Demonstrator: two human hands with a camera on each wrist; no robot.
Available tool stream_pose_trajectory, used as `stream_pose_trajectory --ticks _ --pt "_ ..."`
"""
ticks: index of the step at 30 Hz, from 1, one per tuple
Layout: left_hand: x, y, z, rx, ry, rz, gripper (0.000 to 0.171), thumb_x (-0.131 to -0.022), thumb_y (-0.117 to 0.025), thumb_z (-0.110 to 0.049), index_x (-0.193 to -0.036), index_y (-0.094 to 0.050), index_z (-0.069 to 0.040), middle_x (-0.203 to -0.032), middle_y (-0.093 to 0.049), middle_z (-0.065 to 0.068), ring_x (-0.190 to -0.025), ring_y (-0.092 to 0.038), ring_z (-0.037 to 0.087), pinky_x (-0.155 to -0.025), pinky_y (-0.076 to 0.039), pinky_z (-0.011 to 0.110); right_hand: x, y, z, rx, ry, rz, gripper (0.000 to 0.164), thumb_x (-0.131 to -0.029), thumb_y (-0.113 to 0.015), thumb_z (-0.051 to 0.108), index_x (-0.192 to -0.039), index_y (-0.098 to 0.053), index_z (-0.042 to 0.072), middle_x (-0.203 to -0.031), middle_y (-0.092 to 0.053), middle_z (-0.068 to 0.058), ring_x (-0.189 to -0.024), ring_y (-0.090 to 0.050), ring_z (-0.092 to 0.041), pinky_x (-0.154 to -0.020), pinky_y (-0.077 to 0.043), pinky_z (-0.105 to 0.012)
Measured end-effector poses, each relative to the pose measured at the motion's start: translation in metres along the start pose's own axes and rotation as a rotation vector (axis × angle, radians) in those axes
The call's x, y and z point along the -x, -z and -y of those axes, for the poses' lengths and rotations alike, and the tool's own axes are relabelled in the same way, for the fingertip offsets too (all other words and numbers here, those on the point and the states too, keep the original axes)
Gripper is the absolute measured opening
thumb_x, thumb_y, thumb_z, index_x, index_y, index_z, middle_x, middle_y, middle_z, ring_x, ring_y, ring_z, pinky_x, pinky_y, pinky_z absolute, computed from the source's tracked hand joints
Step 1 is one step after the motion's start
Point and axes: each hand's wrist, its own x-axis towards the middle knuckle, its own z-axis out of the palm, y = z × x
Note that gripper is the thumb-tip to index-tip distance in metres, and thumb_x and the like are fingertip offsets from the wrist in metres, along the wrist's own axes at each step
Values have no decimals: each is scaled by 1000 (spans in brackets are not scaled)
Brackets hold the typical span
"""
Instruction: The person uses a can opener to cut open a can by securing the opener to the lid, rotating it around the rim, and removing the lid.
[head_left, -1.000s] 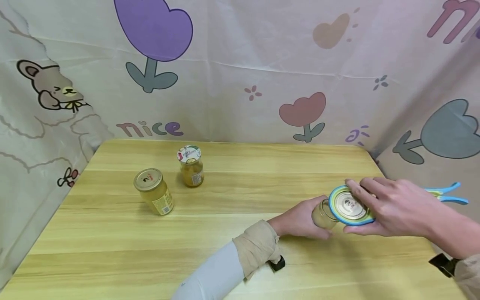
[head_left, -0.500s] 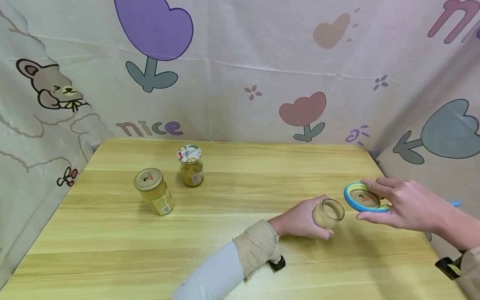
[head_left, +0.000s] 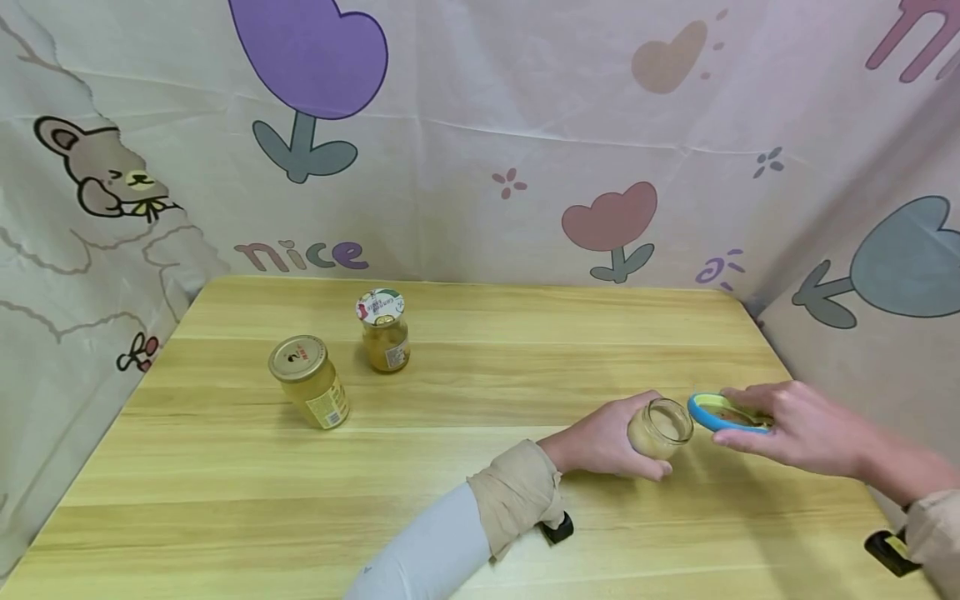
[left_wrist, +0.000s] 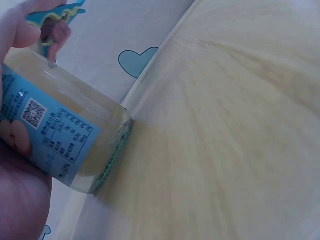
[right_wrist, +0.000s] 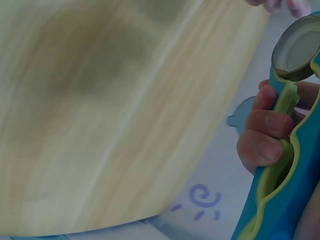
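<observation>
My left hand (head_left: 609, 437) grips an uncapped glass jar (head_left: 660, 428) on the table's right side. In the left wrist view the jar (left_wrist: 75, 125) has a blue label with an apple picture and pale yellow contents. Just right of its mouth, my right hand (head_left: 806, 429) holds a blue and yellow-green jar opener (head_left: 701, 413), fingers curled round its handles in the right wrist view. A metal lid (right_wrist: 297, 49) sits in the opener's ring, its pale inner side showing there. Opener and lid are apart from the jar.
Two capped jars stand at the left of the wooden table (head_left: 480, 367): a gold-lidded jar (head_left: 309, 382) and a smaller jar with a patterned lid (head_left: 384, 331) behind it. A printed cloth (head_left: 465, 208) hangs along the back and sides.
The opener has come off the jar with the lid in it, moved right and tilted flatter, then dropped slightly. The jar's mouth is uncovered now. The left hand has stayed nearly still.
</observation>
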Motion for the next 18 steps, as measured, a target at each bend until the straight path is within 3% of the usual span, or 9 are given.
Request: stream_pose_trajectory --ticks 2,4,6,8,12,14,16,18 --pt "0 0 0 0 3 0 56 -76 -82 -24 -123 -51 -29 -101 -60 -13 -84 -56 -2 -77 -51 14 3 -3 -2 -35 -60 68 56 -79 -80 36 -115 -69 -5 -95 -74 -2 -71 -50 8 -61 -47 -20" --pt "0 0 0 4 5 2 56 -76 -82 -24 -123 -51 -29 -100 -60 -13 -84 -56 -2 -77 -51 15 6 -7 -4 -81 -112 133 55 -84 -76 36 -118 -67 -6 -88 -72 3 -68 -48 9 -60 -46 -20" --pt "0 0 0 4 1 2 57 -76 -82 -24 -124 -51 -29 -101 -60 -13 -85 -56 -3 -78 -51 14 9 -12 -5 -125 -140 194 54 -88 -72 36 -120 -66 -7 -73 -61 12 -59 -41 9 -56 -42 -18" --pt "0 0 -1 6 -5 2 58 -76 -82 -23 -125 -51 -29 -102 -60 -13 -85 -56 -3 -78 -51 14 11 -16 -5 -179 -165 245 53 -91 -68 37 -121 -65 -6 -59 -42 18 -50 -29 8 -50 -36 -17" --pt "0 0 0 6 -7 2 57 -76 -82 -23 -124 -51 -28 -102 -60 -13 -85 -56 -3 -79 -50 14 13 -24 -4 -265 -174 324 50 -94 -64 35 -122 -65 -6 -51 -25 23 -44 -17 11 -43 -34 -20" --pt "0 -1 0 4 -9 2 57 -76 -82 -24 -124 -51 -28 -103 -60 -13 -86 -56 -3 -80 -50 14 14 -27 -3 -308 -175 370 49 -95 -63 35 -122 -65 -7 -52 -26 22 -44 -17 11 -43 -35 -21" --pt "0 -1 0 4 -11 -1 57 -76 -82 -23 -124 -51 -28 -103 -60 -14 -86 -56 -4 -81 -50 14 15 -29 -3 -342 -144 414 45 -96 -61 33 -120 -67 -4 -57 -46 21 -49 -29 12 -48 -40 -19" --pt "0 -1 0 1 -14 -5 57 -76 -82 -23 -124 -51 -28 -103 -60 -14 -87 -56 -4 -81 -50 14 16 -32 -2 -390 -120 464 37 -97 -60 32 -117 -71 3 -62 -50 18 -53 -32 11 -48 -40 -18"
